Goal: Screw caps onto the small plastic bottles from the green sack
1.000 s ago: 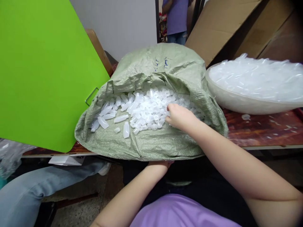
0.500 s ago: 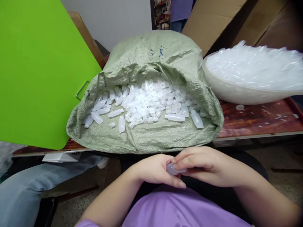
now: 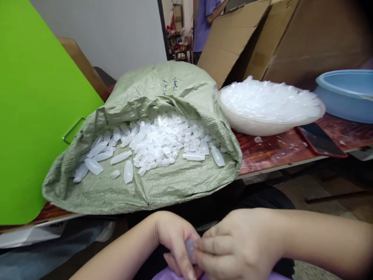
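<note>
Your bench (image 3: 253, 165) carries the open green sack (image 3: 186, 87), with the heaped bowl (image 3: 256, 128) just beside it and, since your view has swung to the right, the blue basin (image 3: 344, 103) at the far side. A second ago your right hand (image 3: 244, 241) was among the loose white pieces (image 3: 163, 142) in the sack's mouth; now it has met your left hand (image 3: 175, 237) low in front of you, so the handling goes on between your hands, away from the pile. Your left grip is closed around a small translucent piece (image 3: 190, 249), and your right fingers are curled over its other end; whether they also pinch a second part is hidden.
</note>
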`<state>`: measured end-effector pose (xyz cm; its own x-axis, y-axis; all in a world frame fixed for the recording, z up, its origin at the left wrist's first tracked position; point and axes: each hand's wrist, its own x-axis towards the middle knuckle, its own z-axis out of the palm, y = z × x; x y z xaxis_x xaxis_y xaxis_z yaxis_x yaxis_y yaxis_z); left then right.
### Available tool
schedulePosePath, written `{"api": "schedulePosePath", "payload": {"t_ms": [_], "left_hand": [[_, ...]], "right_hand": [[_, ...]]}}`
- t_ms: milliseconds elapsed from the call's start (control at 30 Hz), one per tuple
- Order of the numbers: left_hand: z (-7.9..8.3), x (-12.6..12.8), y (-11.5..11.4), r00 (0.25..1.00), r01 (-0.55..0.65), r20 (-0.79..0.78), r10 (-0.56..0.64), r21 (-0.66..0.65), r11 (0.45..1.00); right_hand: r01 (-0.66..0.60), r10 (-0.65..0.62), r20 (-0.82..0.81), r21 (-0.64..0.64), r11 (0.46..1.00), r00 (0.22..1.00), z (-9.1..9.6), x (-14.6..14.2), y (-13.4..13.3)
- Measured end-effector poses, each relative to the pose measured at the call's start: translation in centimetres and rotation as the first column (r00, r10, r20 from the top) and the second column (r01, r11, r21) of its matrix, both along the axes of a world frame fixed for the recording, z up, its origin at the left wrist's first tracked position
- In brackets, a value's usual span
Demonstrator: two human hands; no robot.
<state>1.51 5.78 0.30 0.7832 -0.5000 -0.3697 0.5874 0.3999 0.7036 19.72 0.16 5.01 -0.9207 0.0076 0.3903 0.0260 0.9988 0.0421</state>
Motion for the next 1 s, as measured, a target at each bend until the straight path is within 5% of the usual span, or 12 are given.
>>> {"api": "schedulePosePath", "payload": {"t_ms": [133, 267, 333, 433, 500, 600, 667, 767, 833, 933, 1000], "left_hand": [[-0.6, 0.1, 0.1, 0.999, 0.039, -0.028, -0.041, -0.095, 0.995], [-0.8, -0.2, 0.5, 0.998, -0.054, -0.039, 0.049, -0.135, 0.989], [-0.9, -0.2, 0.6, 0.997, -0.074, -0.032, 0.070, -0.148, 0.986], [-0.7, 0.1, 0.4, 0.969, -0.249, -0.040, 0.245, -0.120, 0.961], [0.0, 0.4, 0.1, 0.912, -0.407, -0.049, 0.407, 0.013, 0.913], [1.7, 0.8, -0.1, 0.835, -0.505, -0.004, 0.550, 0.387, 0.771], [2.8, 0.8, -0.2, 0.799, -0.510, 0.069, 0.598, 0.605, 0.611], [3.8, 0.5, -0.4, 0.762, -0.490, 0.119, 0.636, 0.749, 0.447], [4.2, 0.3, -0.6, 0.772, -0.440, 0.092, 0.629, 0.792, 0.424], [4.5, 0.3, -1.0, 0.787, -0.391, 0.065, 0.613, 0.822, 0.414], [4.5, 0.4, -1.3, 0.778, -0.418, 0.099, 0.620, 0.819, 0.393]], "right_hand": [[-0.024, 0.024, -0.011, 0.027, 0.999, 1.000, -0.2, 0.1, 0.6], [0.221, -0.208, 0.075, -0.293, 0.930, 0.975, 0.3, 0.5, 1.1], [0.265, -0.261, 0.083, -0.522, 0.811, 0.962, 0.4, 0.5, 1.4], [0.408, -0.423, 0.183, -0.740, 0.535, 0.887, 0.3, 0.3, 1.9], [0.583, -0.548, 0.333, -0.718, 0.380, 0.767, -0.1, 0.2, 2.1], [0.742, -0.646, 0.451, -0.607, 0.285, 0.616, -0.8, 0.5, 2.2], [0.731, -0.679, 0.410, -0.621, 0.281, 0.609, -1.3, 1.0, 2.1], [0.564, -0.657, 0.189, -0.710, 0.422, 0.730, -2.0, 1.8, 1.9], [0.504, -0.614, 0.139, -0.722, 0.474, 0.777, -2.4, 2.1, 1.7], [0.542, -0.641, 0.193, -0.735, 0.407, 0.743, -2.7, 2.0, 1.5], [0.500, -0.639, 0.102, -0.720, 0.481, 0.762, -2.8, 1.8, 1.5]]}}
